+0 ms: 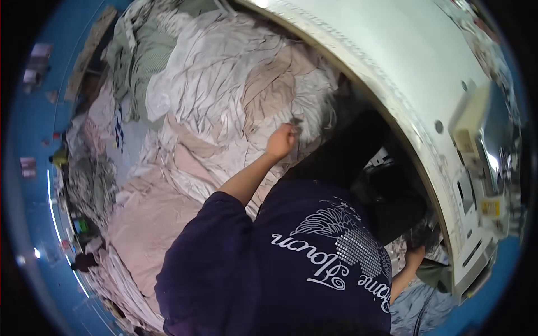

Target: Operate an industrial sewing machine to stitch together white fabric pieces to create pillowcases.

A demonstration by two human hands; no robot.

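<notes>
One left hand (282,141) part-curled over cloth (218,84), right hand (414,257) by bench (403,73), perhaps spread for balance; right's openness, both holds unclear.

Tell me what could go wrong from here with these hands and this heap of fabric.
Tangling: the left hand is at a heap of crumpled, overlapping pink and white fabric, so pulling one piece might drag others along.
Knocking: the right hand is low beside the edge of the white worktop and could bump it if raised carelessly.
Snagging: the heap lies close to the person's dark-clad leg, so loose folds may catch there.
</notes>
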